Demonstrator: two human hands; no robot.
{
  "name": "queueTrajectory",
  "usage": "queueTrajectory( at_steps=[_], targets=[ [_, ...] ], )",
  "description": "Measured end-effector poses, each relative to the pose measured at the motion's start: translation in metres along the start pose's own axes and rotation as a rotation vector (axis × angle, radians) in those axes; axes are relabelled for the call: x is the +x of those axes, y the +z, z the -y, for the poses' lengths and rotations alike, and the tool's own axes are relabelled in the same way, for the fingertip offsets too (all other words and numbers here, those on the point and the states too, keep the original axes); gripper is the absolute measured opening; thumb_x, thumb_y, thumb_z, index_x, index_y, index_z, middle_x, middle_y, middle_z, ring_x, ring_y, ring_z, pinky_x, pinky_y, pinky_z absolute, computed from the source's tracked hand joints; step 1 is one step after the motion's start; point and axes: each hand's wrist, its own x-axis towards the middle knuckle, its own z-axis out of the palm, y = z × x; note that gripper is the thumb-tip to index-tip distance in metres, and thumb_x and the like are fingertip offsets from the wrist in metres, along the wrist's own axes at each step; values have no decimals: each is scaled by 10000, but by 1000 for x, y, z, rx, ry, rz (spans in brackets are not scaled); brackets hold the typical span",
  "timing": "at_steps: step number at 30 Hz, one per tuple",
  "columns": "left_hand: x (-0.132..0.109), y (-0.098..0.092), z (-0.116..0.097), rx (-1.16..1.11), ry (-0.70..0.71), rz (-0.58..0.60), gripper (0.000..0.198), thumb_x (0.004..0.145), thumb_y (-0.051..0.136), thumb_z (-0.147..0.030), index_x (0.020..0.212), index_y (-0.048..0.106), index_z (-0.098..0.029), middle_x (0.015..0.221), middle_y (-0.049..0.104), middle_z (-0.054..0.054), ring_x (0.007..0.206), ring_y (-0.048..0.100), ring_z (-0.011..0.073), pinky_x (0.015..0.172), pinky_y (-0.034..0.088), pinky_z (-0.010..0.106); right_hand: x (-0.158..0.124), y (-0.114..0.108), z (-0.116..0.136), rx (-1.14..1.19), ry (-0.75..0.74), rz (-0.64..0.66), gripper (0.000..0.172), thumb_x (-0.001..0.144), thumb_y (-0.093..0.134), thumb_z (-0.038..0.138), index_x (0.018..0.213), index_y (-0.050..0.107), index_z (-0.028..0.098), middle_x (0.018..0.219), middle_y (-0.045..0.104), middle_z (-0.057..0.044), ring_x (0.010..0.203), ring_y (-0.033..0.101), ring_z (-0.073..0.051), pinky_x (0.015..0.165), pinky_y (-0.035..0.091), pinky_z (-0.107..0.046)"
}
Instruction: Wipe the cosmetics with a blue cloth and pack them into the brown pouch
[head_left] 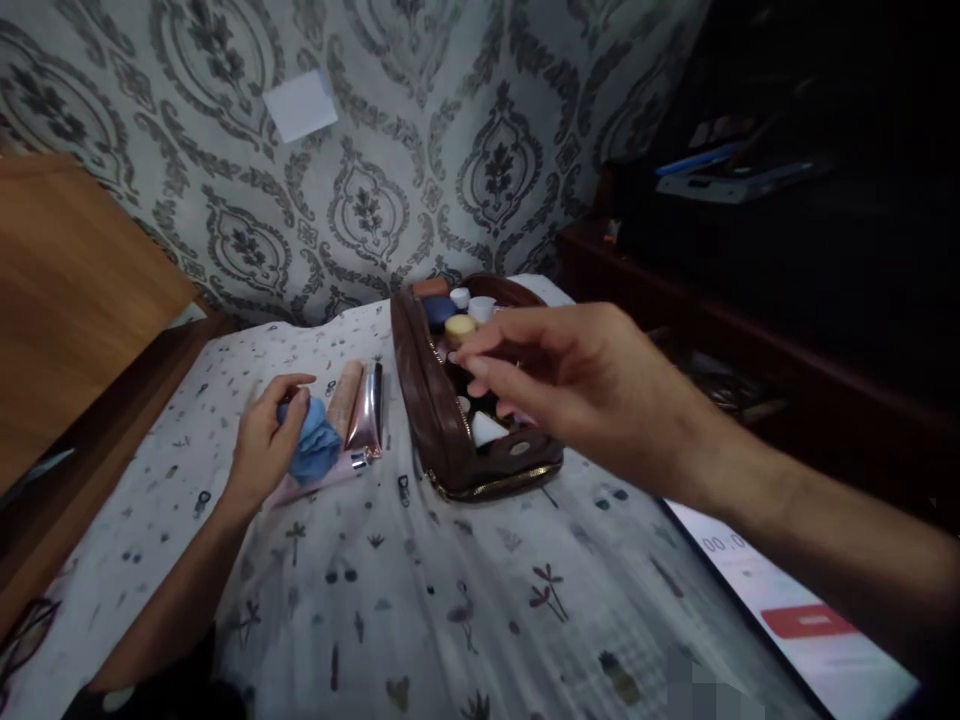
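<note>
My left hand (266,440) rests on the patterned cloth (420,590) and grips a blue cloth-like bundle (313,447). Just right of it lie two tubes, a beige one (344,400) and a shiny pink one (367,410). My right hand (570,385) hovers over an open brown zip pouch (431,420), fingers curled loosely with the tips close together; I cannot see anything in them. Inside the pouch are several small bottles and caps (459,312).
A wooden board (67,300) stands at the left edge. A dark wooden bench (675,300) runs along the right. A lit screen (795,610) lies at the lower right. Patterned wallpaper with a white note (300,105) is behind.
</note>
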Motion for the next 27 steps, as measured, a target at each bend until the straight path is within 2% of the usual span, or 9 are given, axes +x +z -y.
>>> queueTrajectory(
  at_steps=[5, 9, 11, 13, 16, 18, 21, 24, 27],
  targets=[
    [-13, 0, 35, 125, -19, 119, 444, 939, 377, -492, 1055, 659, -170, 1002, 706, 67, 938, 629, 223, 871, 474, 337, -26, 35, 10, 60, 6, 169, 173, 881, 588, 97, 829, 706, 211, 722, 670, 32, 641, 595, -117, 628, 437, -227],
    [-36, 1, 37, 206, -10, 295, 476, 972, 305, -515, 1047, 644, -189, 1079, 701, 87, 1006, 629, 248, 918, 469, 366, -38, 81, 1, 80, 34, 283, 156, 887, 579, 95, 862, 704, 185, 785, 693, 7, 684, 612, -120, 672, 451, -230],
    [-47, -1, 34, 256, -24, 337, 479, 994, 276, -510, 1080, 633, -201, 1115, 693, 85, 1018, 631, 250, 910, 471, 366, -41, 108, -7, 87, 94, 304, 142, 889, 595, 115, 965, 704, 165, 895, 706, -32, 745, 637, -134, 689, 467, -234],
    [-57, -3, 32, 284, -18, 343, 467, 1007, 267, -499, 1097, 623, -211, 1123, 687, 80, 1023, 631, 247, 901, 474, 359, -43, 133, -16, 80, 177, 289, 274, 882, 591, 95, 1140, 673, 141, 1077, 683, -82, 777, 652, -133, 718, 486, -243],
    [-71, -8, 30, 266, 60, 322, 424, 1010, 300, -481, 1068, 622, -212, 1062, 673, 74, 995, 627, 234, 896, 477, 347, -44, 162, -27, 10, 251, 281, 457, 874, 619, 111, 1329, 590, 135, 1184, 631, -122, 845, 657, -159, 817, 500, -289],
    [-80, -13, 27, 220, 136, 328, 380, 1006, 342, -468, 1031, 626, -216, 1010, 664, 64, 966, 625, 219, 880, 478, 331, -47, 173, -32, -22, 234, 291, 487, 868, 670, 167, 1347, 584, 152, 1193, 633, -121, 928, 657, -190, 869, 491, -311],
    [-89, -22, 25, 127, 188, 374, 339, 997, 391, -457, 924, 620, -218, 914, 654, 33, 869, 625, 185, 797, 471, 291, -53, 180, -38, -21, 184, 334, 322, 870, 715, 248, 1180, 690, 164, 1100, 687, -97, 967, 654, -207, 858, 480, -300],
    [-79, -28, 28, 62, 90, 412, 379, 990, 387, -467, 777, 564, -208, 744, 602, -7, 709, 583, 154, 683, 440, 264, -60, 182, -40, -6, 159, 346, 221, 871, 723, 251, 1076, 730, 171, 1005, 721, -74, 884, 659, -190, 802, 476, -285],
    [-53, -20, 33, 141, -53, 409, 322, 967, 404, -465, 865, 574, -211, 753, 632, -14, 719, 598, 167, 694, 442, 269, -63, 184, -42, -6, 150, 330, 218, 858, 734, 242, 1067, 735, 179, 964, 732, -62, 834, 661, -181, 753, 473, -274]
  ],
)
